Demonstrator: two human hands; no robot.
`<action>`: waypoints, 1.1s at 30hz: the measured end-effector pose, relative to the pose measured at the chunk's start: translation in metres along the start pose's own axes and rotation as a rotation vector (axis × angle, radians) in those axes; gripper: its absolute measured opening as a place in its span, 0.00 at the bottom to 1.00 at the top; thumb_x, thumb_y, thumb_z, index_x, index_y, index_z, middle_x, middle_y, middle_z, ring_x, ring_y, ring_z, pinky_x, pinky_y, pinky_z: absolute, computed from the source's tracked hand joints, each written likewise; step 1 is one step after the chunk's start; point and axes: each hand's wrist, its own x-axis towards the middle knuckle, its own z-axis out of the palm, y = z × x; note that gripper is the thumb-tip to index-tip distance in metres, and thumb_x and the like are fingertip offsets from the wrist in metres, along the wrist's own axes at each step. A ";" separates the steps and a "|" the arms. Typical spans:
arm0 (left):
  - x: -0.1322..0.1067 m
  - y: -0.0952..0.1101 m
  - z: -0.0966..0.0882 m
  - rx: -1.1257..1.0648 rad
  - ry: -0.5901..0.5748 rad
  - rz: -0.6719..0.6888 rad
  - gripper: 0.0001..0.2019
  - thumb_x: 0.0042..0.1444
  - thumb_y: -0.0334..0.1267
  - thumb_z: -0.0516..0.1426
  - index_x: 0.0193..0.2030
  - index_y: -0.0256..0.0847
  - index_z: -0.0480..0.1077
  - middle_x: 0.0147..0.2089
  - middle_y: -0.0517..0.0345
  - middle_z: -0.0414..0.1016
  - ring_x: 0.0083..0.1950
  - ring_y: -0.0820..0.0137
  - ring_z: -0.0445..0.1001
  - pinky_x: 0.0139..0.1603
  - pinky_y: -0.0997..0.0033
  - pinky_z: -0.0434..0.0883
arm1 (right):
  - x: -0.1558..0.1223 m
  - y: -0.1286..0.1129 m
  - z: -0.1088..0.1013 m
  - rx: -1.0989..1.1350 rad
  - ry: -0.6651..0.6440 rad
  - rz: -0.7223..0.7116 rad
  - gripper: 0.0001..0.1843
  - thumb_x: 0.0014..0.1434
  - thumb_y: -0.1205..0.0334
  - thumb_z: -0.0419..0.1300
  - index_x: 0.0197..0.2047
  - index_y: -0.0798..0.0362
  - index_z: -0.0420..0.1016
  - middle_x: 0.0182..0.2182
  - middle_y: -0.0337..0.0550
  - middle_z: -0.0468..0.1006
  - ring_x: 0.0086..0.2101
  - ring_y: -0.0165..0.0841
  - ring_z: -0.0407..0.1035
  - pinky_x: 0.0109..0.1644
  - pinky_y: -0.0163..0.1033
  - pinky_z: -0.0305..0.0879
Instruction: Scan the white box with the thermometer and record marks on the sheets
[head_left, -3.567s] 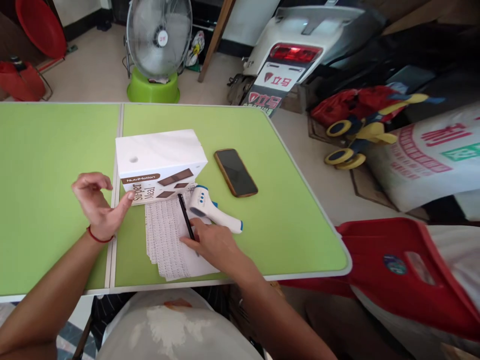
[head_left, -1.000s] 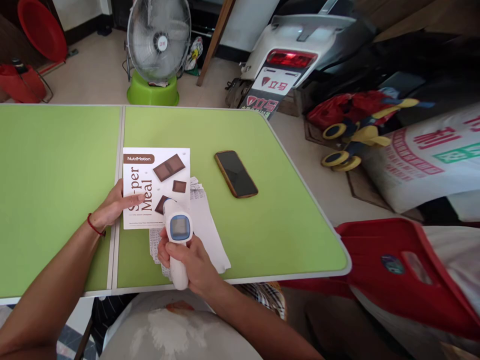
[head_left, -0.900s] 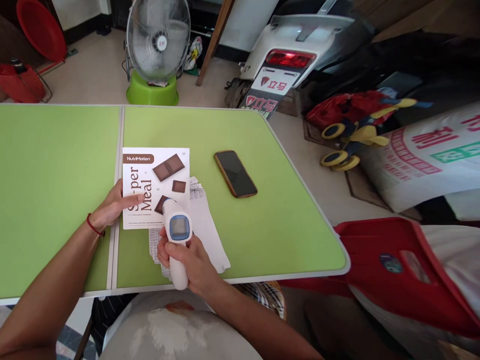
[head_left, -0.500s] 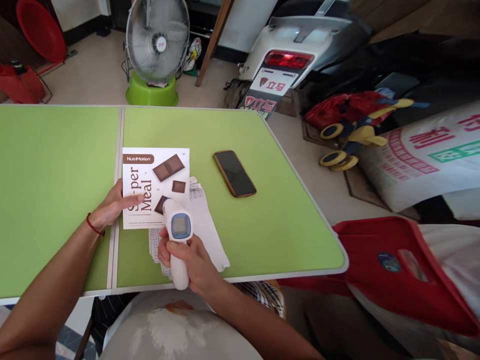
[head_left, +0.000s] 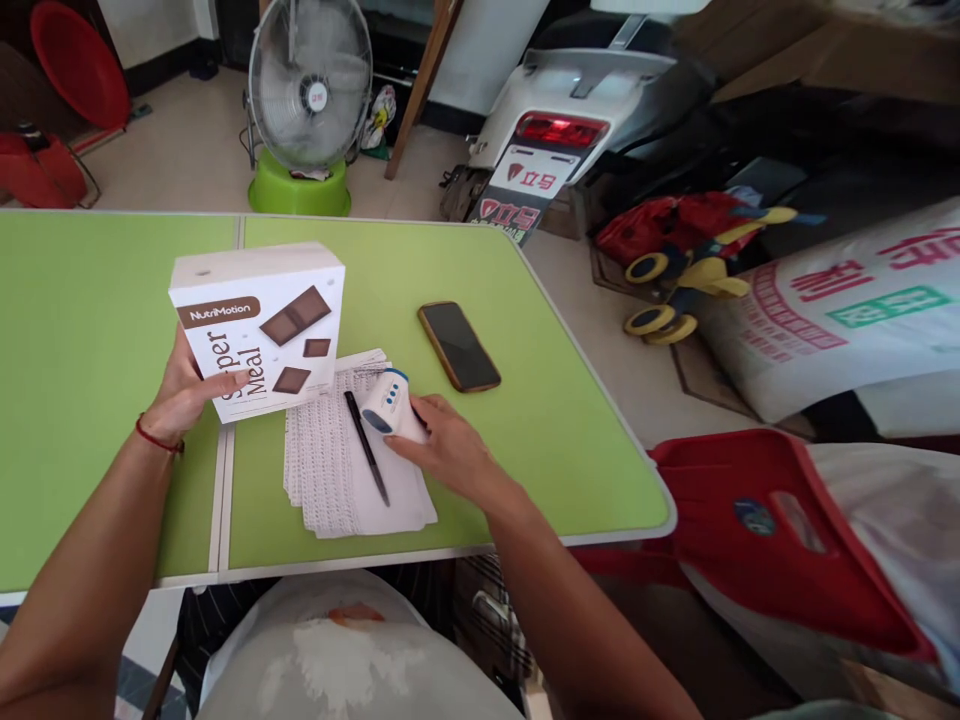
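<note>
White NutriMotion Super Meal box [head_left: 259, 330] sits in our left hand [head_left: 184, 385]: firm, moderately wide grip, fingers behind the box, thumb across the front lettering. Box is tilted, held above the seam of the green tabletop [head_left: 90, 400], left of centre. Our right hand [head_left: 450, 445] is open and nearly flat, not closed on anything; its fingers [head_left: 427, 425] touch the white-and-blue infrared thermometer [head_left: 390, 405], which lies on its side at the far edge of the printed sheets [head_left: 326, 470]. Black pen [head_left: 366, 460] lies on those sheets, just beside the thermometer, untouched. Phone in a brown case [head_left: 459, 347] lies face up on the tabletop, right of the sheets, near the right hand but not touching it.
</note>
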 end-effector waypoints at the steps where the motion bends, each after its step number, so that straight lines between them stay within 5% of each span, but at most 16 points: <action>1: 0.000 -0.001 -0.001 0.001 0.006 0.033 0.38 0.34 0.35 0.73 0.54 0.43 0.65 0.50 0.55 0.77 0.53 0.58 0.74 0.48 0.60 0.74 | 0.004 0.006 0.002 -0.079 0.026 0.006 0.18 0.51 0.55 0.63 0.45 0.53 0.74 0.39 0.47 0.73 0.39 0.41 0.69 0.44 0.44 0.65; 9: 0.003 -0.014 -0.010 0.092 -0.051 0.117 0.37 0.35 0.35 0.73 0.54 0.40 0.66 0.51 0.52 0.76 0.51 0.56 0.75 0.50 0.58 0.74 | 0.015 0.023 0.010 -0.298 0.089 -0.008 0.18 0.56 0.54 0.61 0.47 0.54 0.73 0.44 0.53 0.72 0.45 0.45 0.70 0.46 0.45 0.67; 14: 0.000 -0.007 -0.007 0.225 -0.098 0.092 0.31 0.38 0.40 0.73 0.51 0.46 0.71 0.54 0.50 0.75 0.56 0.48 0.72 0.58 0.47 0.70 | -0.002 0.004 0.014 -0.263 0.322 -0.196 0.19 0.57 0.57 0.60 0.50 0.55 0.72 0.47 0.57 0.73 0.46 0.46 0.69 0.49 0.48 0.66; 17: -0.003 -0.003 -0.005 0.287 -0.112 0.076 0.30 0.38 0.42 0.73 0.50 0.46 0.73 0.53 0.50 0.76 0.55 0.47 0.72 0.59 0.45 0.69 | -0.013 -0.012 0.028 -0.258 0.132 -0.240 0.12 0.62 0.54 0.56 0.40 0.54 0.75 0.33 0.50 0.76 0.32 0.39 0.70 0.36 0.42 0.64; 22: -0.002 -0.007 -0.004 0.294 -0.107 0.134 0.27 0.42 0.41 0.72 0.51 0.44 0.74 0.51 0.53 0.77 0.54 0.51 0.74 0.57 0.48 0.72 | -0.014 -0.024 0.046 -0.341 0.024 -0.133 0.09 0.61 0.60 0.54 0.34 0.54 0.73 0.31 0.51 0.78 0.29 0.36 0.69 0.30 0.38 0.56; 28: -0.002 -0.021 0.005 0.276 -0.085 0.287 0.25 0.43 0.47 0.71 0.46 0.39 0.72 0.46 0.52 0.79 0.47 0.54 0.78 0.53 0.49 0.77 | -0.013 -0.019 0.037 0.215 0.067 -0.067 0.07 0.55 0.58 0.55 0.29 0.51 0.64 0.22 0.37 0.68 0.23 0.30 0.62 0.28 0.36 0.59; 33: -0.010 -0.023 0.021 0.310 -0.154 0.213 0.26 0.44 0.54 0.69 0.45 0.42 0.71 0.42 0.52 0.80 0.47 0.54 0.79 0.55 0.47 0.77 | -0.026 -0.014 0.030 0.695 0.122 -0.067 0.09 0.57 0.56 0.57 0.30 0.50 0.62 0.19 0.31 0.64 0.17 0.25 0.59 0.20 0.32 0.58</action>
